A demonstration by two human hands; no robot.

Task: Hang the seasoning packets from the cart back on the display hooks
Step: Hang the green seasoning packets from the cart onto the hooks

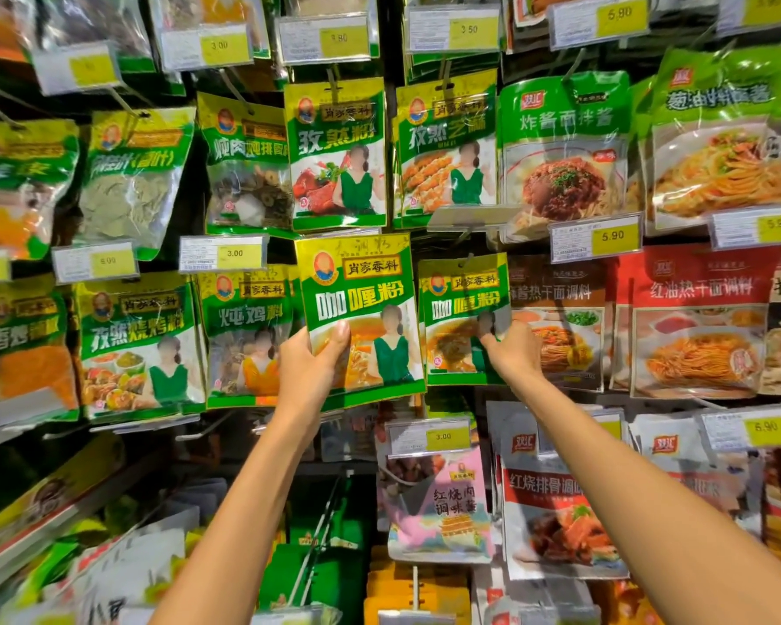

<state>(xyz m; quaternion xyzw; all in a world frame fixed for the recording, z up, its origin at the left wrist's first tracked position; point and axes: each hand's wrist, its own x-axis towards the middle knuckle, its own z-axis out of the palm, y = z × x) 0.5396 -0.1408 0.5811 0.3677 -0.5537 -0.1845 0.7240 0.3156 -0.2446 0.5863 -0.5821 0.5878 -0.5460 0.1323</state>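
My left hand (313,359) grips a green and yellow curry powder packet (359,304) by its lower left corner, thumb on the front, and holds it up in front of the display. Right beside it, a matching curry powder packet (458,318) hangs from a display hook (466,263). My right hand (512,349) holds the lower right edge of that hanging packet. The two packets sit side by side, the held one slightly nearer and higher. The cart is not in view.
Rows of green seasoning packets hang all around on hooks with yellow price tags (613,236). Red sauce packets (695,327) fill the right side. A pink packet (443,502) hangs below, and loose packets lie on the lower shelf (316,570).
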